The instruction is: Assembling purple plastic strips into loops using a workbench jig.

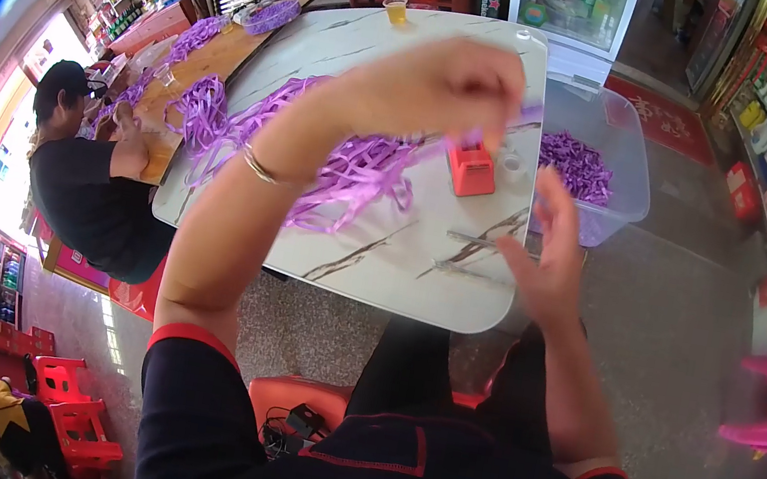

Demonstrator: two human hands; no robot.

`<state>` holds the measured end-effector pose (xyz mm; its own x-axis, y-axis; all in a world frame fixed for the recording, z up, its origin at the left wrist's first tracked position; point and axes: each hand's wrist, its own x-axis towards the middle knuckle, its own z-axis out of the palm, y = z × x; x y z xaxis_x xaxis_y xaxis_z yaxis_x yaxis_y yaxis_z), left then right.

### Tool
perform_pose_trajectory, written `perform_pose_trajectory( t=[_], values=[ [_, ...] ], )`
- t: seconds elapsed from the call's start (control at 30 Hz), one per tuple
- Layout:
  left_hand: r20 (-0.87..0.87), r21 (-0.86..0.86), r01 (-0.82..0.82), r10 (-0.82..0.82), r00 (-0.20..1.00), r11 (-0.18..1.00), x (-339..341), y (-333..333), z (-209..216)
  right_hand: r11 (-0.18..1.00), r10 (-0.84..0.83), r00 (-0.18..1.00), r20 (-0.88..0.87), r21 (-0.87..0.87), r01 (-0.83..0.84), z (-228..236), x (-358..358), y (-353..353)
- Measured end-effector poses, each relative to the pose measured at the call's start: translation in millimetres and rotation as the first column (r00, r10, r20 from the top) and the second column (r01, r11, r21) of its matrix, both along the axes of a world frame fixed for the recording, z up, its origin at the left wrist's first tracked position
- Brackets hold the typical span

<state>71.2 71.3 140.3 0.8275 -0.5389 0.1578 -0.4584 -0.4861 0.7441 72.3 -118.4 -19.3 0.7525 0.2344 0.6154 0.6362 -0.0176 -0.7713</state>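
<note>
My left hand (pixel 464 91) is raised over the far right part of the white table, blurred by motion. Its fingers look curled, but whether they hold anything is unclear. A bit of purple ribbon (pixel 530 115) shows right beside it. Below that hand stands a small red tape dispenser (pixel 473 171). At the table's right edge my right hand (pixel 554 253) is open, thumb and fingers apart, with nothing visible in it. Close to its thumb lies a thin metal tool (pixel 473 240), too blurred to name. Long purple ribbons (pixel 351 189) lie in a loose heap left of the dispenser.
Against the table's right side is a clear plastic bin (pixel 628 204) with short purple ribbon pieces (pixel 575 167). A cup of yellow drink (pixel 396 10) stands at the far edge. On the left a person in black (pixel 99 182) sits at a wooden table (pixel 222 50) with more ribbons.
</note>
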Motion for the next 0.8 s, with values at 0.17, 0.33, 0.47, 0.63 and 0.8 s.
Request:
perform_pose_trajectory(
  t=[0.17,0.33,0.47,0.63,0.8],
  values=[
    [-0.011,0.048,0.098,-0.098,0.995,0.994,-4.6,-19.4,-48.2,0.938,0.238,0.926,-0.293,-0.179,-0.298,14.1,8.8,-14.1],
    [0.196,0.317,-0.155,0.095,0.976,0.936,-7.2,24.5,-101.2,0.949,0.272,0.898,-0.345,-0.055,-0.309,7.0,0.1,-27.7],
    [0.252,0.664,-0.252,0.107,0.962,0.704,-33.2,59.7,-181.8,0.958,0.260,0.861,-0.437,0.006,-0.287,10.7,-7.6,-43.3],
    [0.268,0.542,-0.330,0.213,0.940,0.773,-46.7,63.3,-214.7,0.994,0.103,0.938,-0.330,0.006,-0.107,-1.1,-0.2,-67.2],
    [0.376,0.514,-0.472,0.306,0.875,0.716,-47.2,89.3,-233.6,0.999,0.021,0.947,-0.319,0.046,-0.006,-10.6,7.5,-95.2]
  ],
)
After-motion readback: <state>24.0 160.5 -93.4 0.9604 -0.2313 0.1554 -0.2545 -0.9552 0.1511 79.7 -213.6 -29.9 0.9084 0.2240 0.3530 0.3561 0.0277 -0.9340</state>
